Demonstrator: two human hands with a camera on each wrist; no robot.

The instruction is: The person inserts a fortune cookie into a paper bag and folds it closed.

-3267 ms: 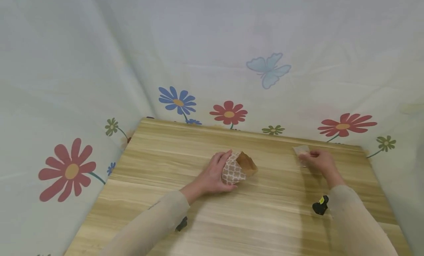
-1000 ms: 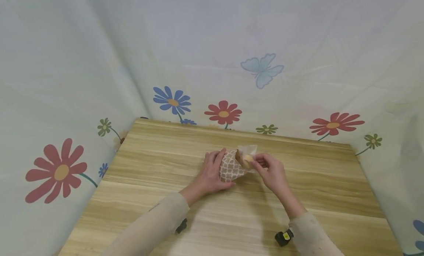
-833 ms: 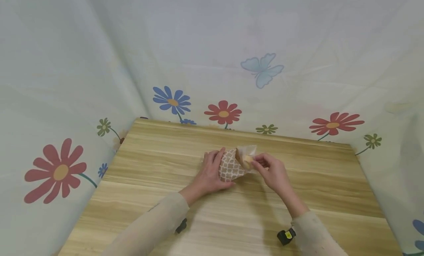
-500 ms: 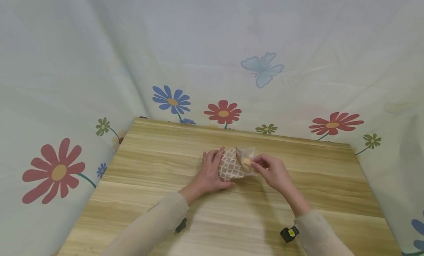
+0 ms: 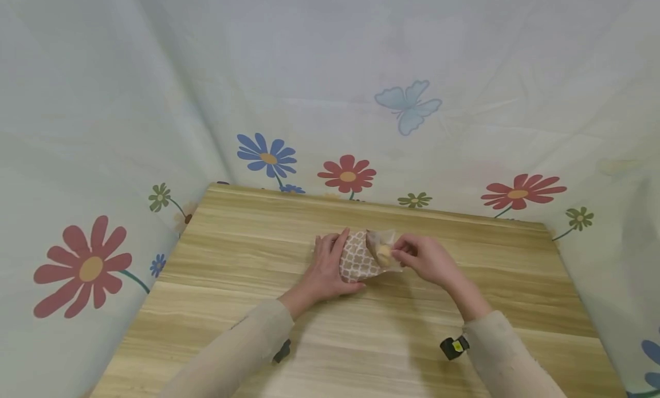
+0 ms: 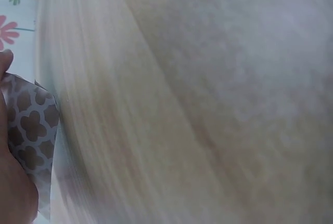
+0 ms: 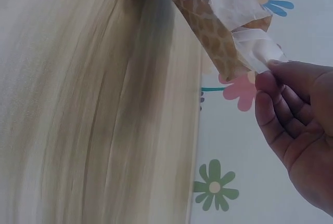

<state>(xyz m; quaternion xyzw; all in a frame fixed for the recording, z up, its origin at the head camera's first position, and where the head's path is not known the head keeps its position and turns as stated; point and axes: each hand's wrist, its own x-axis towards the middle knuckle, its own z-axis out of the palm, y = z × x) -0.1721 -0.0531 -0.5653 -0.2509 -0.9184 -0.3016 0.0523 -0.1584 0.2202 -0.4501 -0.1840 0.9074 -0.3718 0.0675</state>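
The translucent packet, pinched by the right hand, has moved from well apart to the mouth of the patterned paper bag, seemingly partly inside, while the left hand grips that bag.

2 beige sleeves, black wrist cameras

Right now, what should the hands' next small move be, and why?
Probably for the right hand to ease the translucent packet deeper into the patterned paper bag. It pinches the packet at the bag's open end, part of the packet shows outside, and the left hand grips the bag.
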